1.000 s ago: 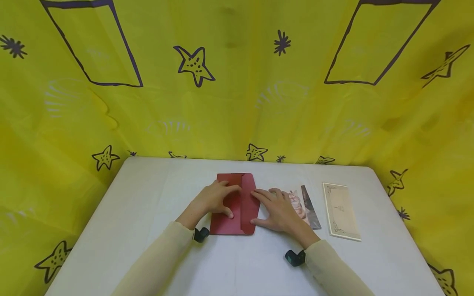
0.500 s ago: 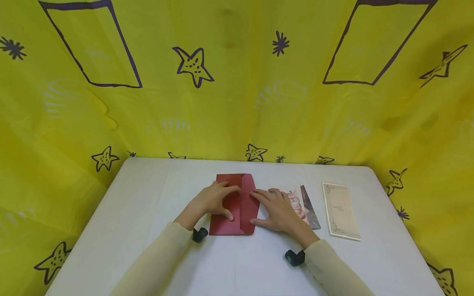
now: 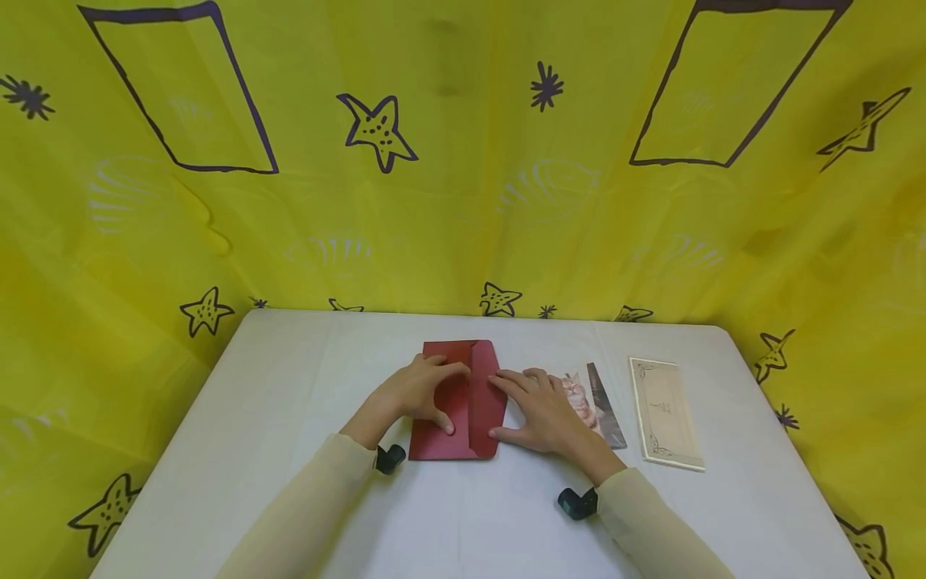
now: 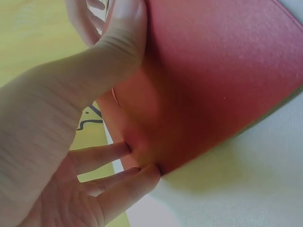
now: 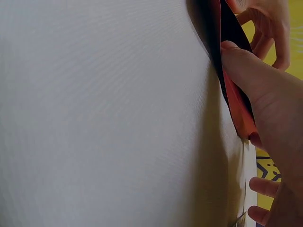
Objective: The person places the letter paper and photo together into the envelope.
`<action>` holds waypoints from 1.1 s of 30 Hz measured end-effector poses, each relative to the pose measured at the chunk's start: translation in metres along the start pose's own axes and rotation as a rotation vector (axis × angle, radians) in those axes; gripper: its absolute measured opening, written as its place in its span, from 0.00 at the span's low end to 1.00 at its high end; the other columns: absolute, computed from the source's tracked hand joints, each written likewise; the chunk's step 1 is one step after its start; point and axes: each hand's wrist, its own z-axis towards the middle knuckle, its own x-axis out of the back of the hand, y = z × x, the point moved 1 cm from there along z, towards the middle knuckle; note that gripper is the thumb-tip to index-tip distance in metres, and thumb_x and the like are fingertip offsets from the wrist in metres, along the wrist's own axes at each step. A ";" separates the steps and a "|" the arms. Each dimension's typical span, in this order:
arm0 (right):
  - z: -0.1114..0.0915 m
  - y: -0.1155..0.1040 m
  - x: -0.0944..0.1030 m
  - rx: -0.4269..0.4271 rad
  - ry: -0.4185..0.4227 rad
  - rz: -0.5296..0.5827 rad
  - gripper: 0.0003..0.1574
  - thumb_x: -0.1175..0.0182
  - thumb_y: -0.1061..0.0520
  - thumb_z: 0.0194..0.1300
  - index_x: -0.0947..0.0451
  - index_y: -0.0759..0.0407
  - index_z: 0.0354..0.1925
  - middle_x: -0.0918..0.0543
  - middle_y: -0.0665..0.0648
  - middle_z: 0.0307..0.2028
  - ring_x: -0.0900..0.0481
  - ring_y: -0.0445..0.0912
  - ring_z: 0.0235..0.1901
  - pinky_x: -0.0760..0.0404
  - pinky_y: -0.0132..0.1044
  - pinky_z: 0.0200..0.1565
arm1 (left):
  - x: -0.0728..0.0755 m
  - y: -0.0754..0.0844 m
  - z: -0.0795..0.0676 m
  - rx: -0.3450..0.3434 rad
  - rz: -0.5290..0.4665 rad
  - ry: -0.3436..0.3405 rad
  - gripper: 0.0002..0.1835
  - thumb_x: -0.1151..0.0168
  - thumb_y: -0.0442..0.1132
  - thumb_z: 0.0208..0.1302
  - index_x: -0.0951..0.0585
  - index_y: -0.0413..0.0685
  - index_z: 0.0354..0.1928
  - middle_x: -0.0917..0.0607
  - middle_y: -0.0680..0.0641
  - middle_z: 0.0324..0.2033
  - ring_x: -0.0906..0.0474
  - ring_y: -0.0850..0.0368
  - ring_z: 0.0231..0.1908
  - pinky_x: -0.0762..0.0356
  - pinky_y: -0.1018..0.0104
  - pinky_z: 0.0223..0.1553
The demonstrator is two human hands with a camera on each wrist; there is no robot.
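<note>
A red envelope [image 3: 437, 444] lies on the white table with its flap [image 3: 488, 414] folded out to the right. My left hand [image 3: 415, 390] rests on the envelope's body, thumb and fingertips spread apart on the paper. In the left wrist view, the fingertips touch the red paper [image 4: 227, 61] near a corner and the thumb lies over it. My right hand [image 3: 542, 410] touches the flap's outer edge with the index finger and thumb, well apart from each other. From the right wrist, the flap [image 5: 241, 118] shows edge-on, slightly raised, with the thumb against it.
Partly under my right hand lies a card with a pink cat picture [image 3: 576, 398], overlapping a dark photo card [image 3: 608, 410]. Farther right is a cream card with an ornamental border [image 3: 665, 414]. A yellow patterned curtain [image 3: 448, 201] hangs round the table [image 3: 318, 386].
My left thumb has slid very slightly down on the envelope. The right hand, the envelope and the cards stay in place.
</note>
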 end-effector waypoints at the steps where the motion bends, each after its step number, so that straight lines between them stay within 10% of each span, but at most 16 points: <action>1: 0.000 0.000 0.000 0.003 0.002 0.000 0.55 0.33 0.26 0.59 0.35 0.44 0.76 0.30 0.52 0.73 0.36 0.59 0.68 0.37 0.64 0.66 | 0.000 0.000 0.000 -0.001 0.001 0.001 0.46 0.15 0.59 0.40 0.25 0.70 0.65 0.26 0.44 0.65 0.31 0.42 0.61 0.18 0.45 0.51; 33: -0.043 0.064 0.046 -0.077 0.164 0.286 0.48 0.25 0.54 0.62 0.34 0.61 0.73 0.32 0.67 0.71 0.33 0.65 0.62 0.31 0.63 0.56 | -0.001 -0.002 0.000 0.006 -0.026 0.002 0.45 0.14 0.57 0.41 0.26 0.70 0.65 0.27 0.45 0.65 0.33 0.44 0.62 0.16 0.51 0.49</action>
